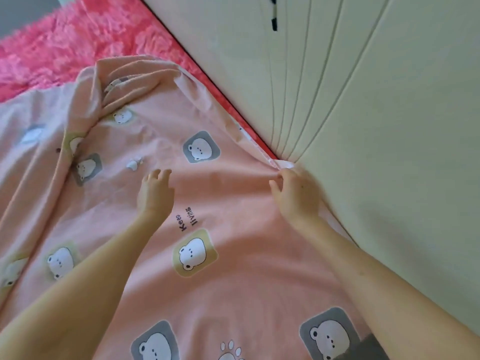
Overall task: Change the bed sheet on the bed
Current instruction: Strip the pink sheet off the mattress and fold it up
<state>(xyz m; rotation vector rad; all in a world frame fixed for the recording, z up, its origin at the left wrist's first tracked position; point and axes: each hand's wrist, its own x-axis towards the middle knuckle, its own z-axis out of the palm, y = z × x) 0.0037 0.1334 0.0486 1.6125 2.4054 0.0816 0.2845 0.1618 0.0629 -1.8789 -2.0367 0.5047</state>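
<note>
A pale pink bed sheet [233,203] printed with white bears lies spread over the bed, its far part bunched in folds at the upper left. My right hand [296,193] pinches the sheet's hemmed edge where it meets the padded headboard [363,100]. My left hand [155,193] hovers over or rests on the flat sheet beside it, fingers loosely curled and holding nothing.
A fluffy bright pink cover [65,48] shows on the bed beyond the sheet's far edge. The cream headboard with vertical grooves fills the right side. A thin red strip [228,100] runs along the gap between bed and headboard.
</note>
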